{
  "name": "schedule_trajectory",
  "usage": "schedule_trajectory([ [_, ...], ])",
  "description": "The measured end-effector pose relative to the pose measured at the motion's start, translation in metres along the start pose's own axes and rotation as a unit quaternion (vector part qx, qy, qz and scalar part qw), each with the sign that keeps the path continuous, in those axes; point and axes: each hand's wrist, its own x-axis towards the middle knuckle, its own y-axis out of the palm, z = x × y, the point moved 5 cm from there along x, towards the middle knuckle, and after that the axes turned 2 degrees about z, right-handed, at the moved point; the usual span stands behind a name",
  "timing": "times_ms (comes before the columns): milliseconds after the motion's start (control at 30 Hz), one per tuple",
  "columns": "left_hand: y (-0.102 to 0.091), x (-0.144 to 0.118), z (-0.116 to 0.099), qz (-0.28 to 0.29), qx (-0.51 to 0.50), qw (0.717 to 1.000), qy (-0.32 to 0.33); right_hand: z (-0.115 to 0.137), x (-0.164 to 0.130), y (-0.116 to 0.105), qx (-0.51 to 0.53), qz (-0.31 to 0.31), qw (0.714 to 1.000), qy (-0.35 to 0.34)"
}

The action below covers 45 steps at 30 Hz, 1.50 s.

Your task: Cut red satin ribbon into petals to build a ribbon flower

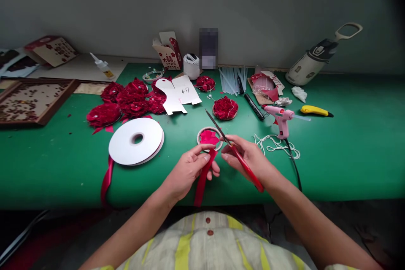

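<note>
Both hands (pixel 218 162) pinch red ribbon (pixel 204 177) between them, scissors (pixel 236 154) right

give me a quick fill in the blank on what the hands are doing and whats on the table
1. The right hand holds red-handled ____.
2. The left hand pinches a strip of red ____.
3. The white spool lies to the ____ of the hands.
4. The glue gun is coloured ____.

Missing words: scissors; ribbon; left; pink
</note>
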Motion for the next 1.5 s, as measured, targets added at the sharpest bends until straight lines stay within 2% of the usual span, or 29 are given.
schedule_trajectory([
  [133, 0.016, -0.005, -0.004, 0.036, 0.017, 0.999, 0.018, 0.016, 0.000, 0.020, 0.135, 0.021, 0.991, 0.010],
  [200, 0.018, -0.008, -0.003, 0.039, 0.018, 0.999, 0.022, 0.019, -0.002, 0.023, 0.166, 0.014, 0.986, 0.022],
  [433, 0.010, -0.017, 0.011, 0.010, 0.027, 0.999, -0.019, 0.021, 0.001, 0.014, 0.101, -0.050, 0.994, 0.000],
  [633, -0.001, -0.015, 0.009, -0.038, 0.015, 0.999, 0.005, 0.010, -0.005, 0.004, 0.030, -0.064, 0.997, 0.018],
  [700, -0.005, -0.013, 0.006, -0.053, 0.011, 0.998, 0.016, 0.004, -0.016, -0.004, -0.010, -0.047, 0.998, 0.036],
  [800, -0.012, -0.009, 0.003, -0.069, 0.009, 0.997, 0.029, -0.002, -0.037, -0.012, -0.080, 0.029, 0.995, 0.057],
  [900, -0.015, -0.003, 0.002, -0.074, 0.011, 0.997, 0.037, -0.002, -0.050, -0.011, -0.134, 0.113, 0.983, 0.064],
  [967, -0.014, 0.000, 0.002, -0.069, 0.016, 0.997, 0.038, -0.001, -0.051, -0.006, -0.151, 0.143, 0.976, 0.066],
  [1167, -0.010, 0.006, 0.006, -0.032, 0.037, 0.999, 0.011, 0.003, -0.038, 0.002, -0.172, 0.156, 0.971, 0.051],
  [1500, -0.015, 0.015, 0.008, -0.017, 0.054, 0.998, -0.009, -0.007, -0.028, -0.002, -0.179, 0.169, 0.967, 0.058],
])
